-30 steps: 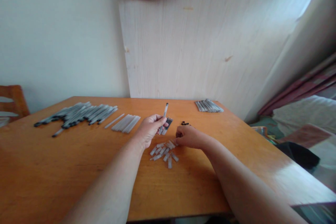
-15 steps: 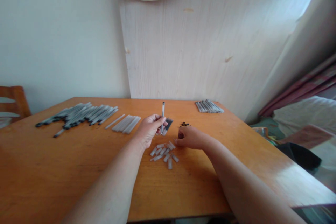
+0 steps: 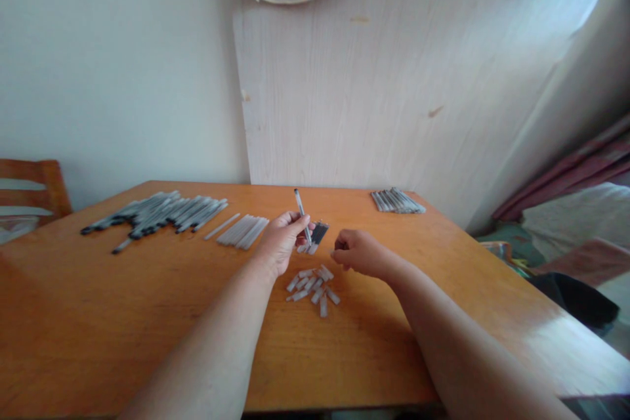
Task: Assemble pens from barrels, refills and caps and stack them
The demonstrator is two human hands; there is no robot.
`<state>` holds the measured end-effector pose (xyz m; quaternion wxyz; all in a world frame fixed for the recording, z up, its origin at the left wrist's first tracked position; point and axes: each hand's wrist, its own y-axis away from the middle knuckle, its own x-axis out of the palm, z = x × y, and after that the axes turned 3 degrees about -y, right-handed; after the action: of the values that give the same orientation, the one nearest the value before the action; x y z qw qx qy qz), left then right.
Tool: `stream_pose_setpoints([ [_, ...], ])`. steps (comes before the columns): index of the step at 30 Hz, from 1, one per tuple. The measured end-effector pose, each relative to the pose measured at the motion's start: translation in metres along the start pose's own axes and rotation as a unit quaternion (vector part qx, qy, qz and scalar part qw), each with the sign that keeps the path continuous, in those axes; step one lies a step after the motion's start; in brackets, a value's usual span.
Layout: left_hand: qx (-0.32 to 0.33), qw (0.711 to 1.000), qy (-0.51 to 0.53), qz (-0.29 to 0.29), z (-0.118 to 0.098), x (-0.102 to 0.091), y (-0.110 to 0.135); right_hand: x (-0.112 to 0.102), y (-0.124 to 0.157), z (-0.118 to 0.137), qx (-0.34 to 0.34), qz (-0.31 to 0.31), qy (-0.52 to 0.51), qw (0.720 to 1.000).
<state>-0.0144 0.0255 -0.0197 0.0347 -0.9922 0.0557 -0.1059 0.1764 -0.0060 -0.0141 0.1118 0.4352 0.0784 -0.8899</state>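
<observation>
My left hand [image 3: 280, 243] is closed round a clear pen [image 3: 302, 212] that points up and away over the wooden table [image 3: 147, 315]. My right hand [image 3: 355, 252] hovers just to its right with fingers pinched together; what they hold is too small to make out. Below and between both hands lies a small heap of clear pen caps [image 3: 314, 283]. A dark bundle of refills [image 3: 317, 234] lies behind my left hand's fingers.
A long pile of assembled pens [image 3: 157, 213] lies at the far left, with a row of clear barrels [image 3: 242, 231] beside it. Another bundle of pens [image 3: 398, 201] sits at the far right corner. A wooden chair [image 3: 34, 187] stands at the left. Bedding lies right.
My right hand has lifted off the heap of caps and moved slightly up. The pen in my left hand has tilted from leaning right to leaning left.
</observation>
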Motion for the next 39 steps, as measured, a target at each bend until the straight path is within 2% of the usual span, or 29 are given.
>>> stream_pose_setpoints([
  [3, 0.008, 1.000, 0.016, -0.009, 0.001, 0.000, -0.002, 0.004, 0.000, 0.003, -0.025, -0.006, -0.092, 0.995],
  [8, 0.013, 0.999, 0.037, -0.015, 0.002, 0.001, -0.001, 0.012, -0.001, 0.004, -0.077, -0.006, -0.149, 0.986],
  [17, 0.005, 0.998, 0.054, -0.012, -0.001, 0.005, 0.002, 0.020, -0.004, 0.005, -0.054, -0.008, -0.204, 0.977],
  [29, 0.006, 0.999, 0.043, 0.001, 0.001, 0.007, 0.003, 0.020, -0.005, 0.003, -0.057, -0.029, -0.215, 0.974],
  [39, -0.017, 0.998, 0.051, 0.013, 0.002, 0.011, 0.005, 0.019, -0.005, 0.007, -0.059, -0.057, -0.215, 0.973],
])
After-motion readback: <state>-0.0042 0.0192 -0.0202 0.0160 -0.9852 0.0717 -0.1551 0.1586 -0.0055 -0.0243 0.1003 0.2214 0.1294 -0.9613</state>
